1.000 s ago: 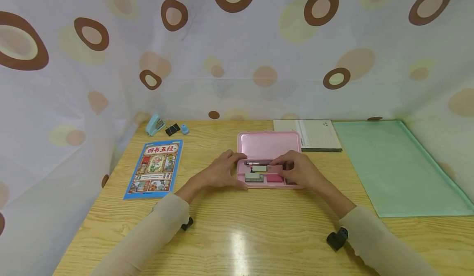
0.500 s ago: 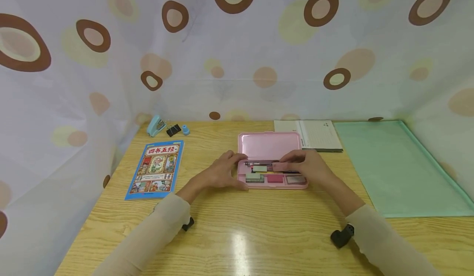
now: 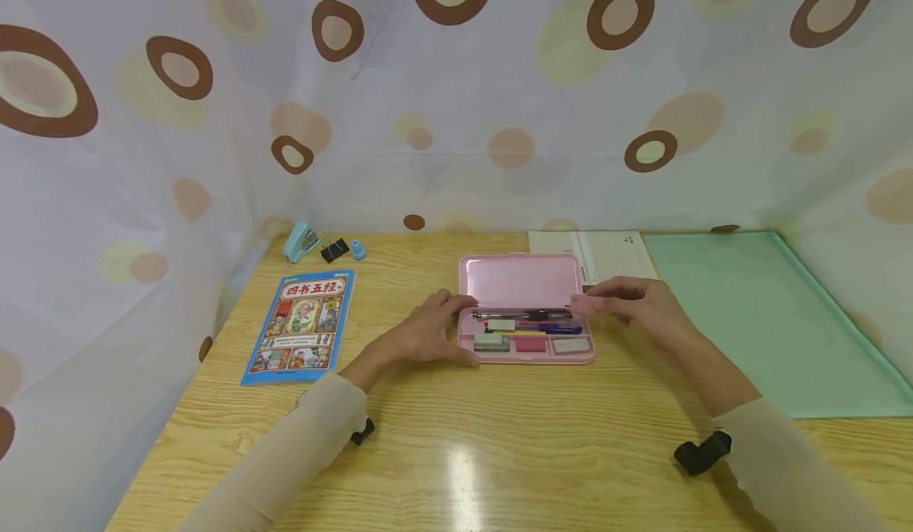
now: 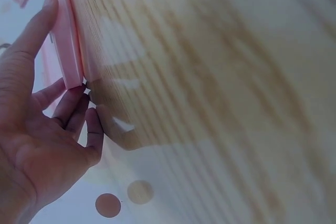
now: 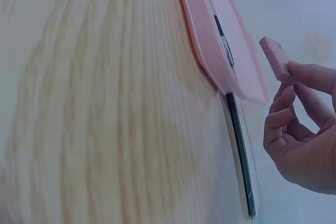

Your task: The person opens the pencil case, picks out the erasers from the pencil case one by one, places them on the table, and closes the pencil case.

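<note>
A pink pencil case (image 3: 519, 280) lies with its lid up in the middle of the table. My left hand (image 3: 426, 330) holds its left end, thumb at the front corner and fingers at the back, as the left wrist view (image 4: 68, 35) also shows in part. Between thumb and fingertips, my right hand (image 3: 642, 310) pinches a pale pink eraser (image 5: 274, 59), raised just off the case's right end. Inside the case are pens (image 3: 524, 315), a small pale green block (image 3: 501, 325), another green block (image 3: 490, 342), a darker pink eraser (image 3: 530, 345) and a greyish one (image 3: 571, 346).
To the left lies a blue-bordered book (image 3: 298, 327), with a stapler (image 3: 301, 240), a black binder clip (image 3: 334, 250) and a small blue object (image 3: 358, 250) behind it. A notepad (image 3: 616, 254) sits behind the right hand. A green mat (image 3: 777, 326) covers the table's right side.
My right hand has lifted the pale pink eraser out of the pencil case and moved right with it, uncovering the pens. The left hand has stayed on the case.
</note>
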`<state>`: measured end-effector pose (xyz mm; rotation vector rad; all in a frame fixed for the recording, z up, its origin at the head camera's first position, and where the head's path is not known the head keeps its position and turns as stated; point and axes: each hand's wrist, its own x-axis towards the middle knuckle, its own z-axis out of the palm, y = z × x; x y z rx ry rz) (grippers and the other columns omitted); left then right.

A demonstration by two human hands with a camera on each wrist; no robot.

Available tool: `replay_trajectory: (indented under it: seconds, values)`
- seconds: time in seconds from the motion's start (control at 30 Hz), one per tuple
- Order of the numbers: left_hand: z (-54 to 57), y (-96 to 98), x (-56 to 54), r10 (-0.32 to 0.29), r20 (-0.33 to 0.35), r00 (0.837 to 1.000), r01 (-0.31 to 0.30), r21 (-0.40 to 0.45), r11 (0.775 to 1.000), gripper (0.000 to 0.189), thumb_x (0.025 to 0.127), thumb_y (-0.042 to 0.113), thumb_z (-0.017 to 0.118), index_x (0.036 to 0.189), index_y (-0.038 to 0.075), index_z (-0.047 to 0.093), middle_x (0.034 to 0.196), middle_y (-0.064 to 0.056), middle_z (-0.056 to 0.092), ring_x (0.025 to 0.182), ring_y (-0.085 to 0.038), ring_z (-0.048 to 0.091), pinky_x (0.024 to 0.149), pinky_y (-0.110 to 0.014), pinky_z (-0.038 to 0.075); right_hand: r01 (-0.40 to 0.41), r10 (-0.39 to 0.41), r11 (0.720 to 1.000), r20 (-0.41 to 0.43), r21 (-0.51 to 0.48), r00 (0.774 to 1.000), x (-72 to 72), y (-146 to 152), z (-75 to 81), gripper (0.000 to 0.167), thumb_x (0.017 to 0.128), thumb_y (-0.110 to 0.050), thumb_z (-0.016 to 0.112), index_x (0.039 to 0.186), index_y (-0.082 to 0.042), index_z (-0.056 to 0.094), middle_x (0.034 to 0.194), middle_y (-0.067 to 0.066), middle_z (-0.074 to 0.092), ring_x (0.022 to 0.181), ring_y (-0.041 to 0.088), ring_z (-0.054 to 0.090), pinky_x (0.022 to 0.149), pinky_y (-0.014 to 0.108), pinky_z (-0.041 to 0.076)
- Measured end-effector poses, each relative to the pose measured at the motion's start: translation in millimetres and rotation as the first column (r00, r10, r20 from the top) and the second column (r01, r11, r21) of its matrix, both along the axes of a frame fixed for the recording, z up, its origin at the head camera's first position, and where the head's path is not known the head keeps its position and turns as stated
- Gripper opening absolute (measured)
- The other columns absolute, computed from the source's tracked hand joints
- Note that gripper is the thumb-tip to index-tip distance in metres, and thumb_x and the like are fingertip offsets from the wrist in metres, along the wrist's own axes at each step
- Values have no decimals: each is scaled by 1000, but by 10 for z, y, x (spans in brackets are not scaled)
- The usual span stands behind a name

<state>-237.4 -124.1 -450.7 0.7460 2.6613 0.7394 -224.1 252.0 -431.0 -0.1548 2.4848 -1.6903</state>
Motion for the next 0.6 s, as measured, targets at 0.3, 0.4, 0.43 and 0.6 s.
replay_trajectory:
  seconds: [0.3,0.4,0.43,0.6]
  values:
    - [-31,-15,-7,8,12,1000,-8,23,1000,96,75,57,88,154,24,46,124,0,47,108,-19,44,96,-39,39,64,-64,998,31,1,997,-55,322,-78,40,100,-27,72,126,3,68,94,-16,68,83,13,55,74,30,51]
    - [-41,-21,-11,5,14,1000,-5,30,1000,96,75,57,88,154,25,46,124,1,47,108,-19,44,96,-38,39,76,-77,997,60,24,995,-94,385,-105,43,100,-29,72,127,3,67,96,-18,66,89,11,56,78,27,52]
    - [-43,-22,-12,4,13,1000,-4,32,999,96,75,57,89,154,25,46,124,1,47,108,-19,44,96,-38,39,80,-83,996,68,38,994,-107,400,-117,44,100,-30,72,128,3,66,96,-18,66,90,10,57,79,26,52]
    - [-39,-18,-10,0,12,1000,-1,33,999,96,75,58,88,155,25,45,124,0,47,108,-19,44,96,-38,39,105,-113,992,129,67,985,-163,439,-159,44,99,-30,74,127,3,67,85,-15,62,75,8,52,65,26,46]
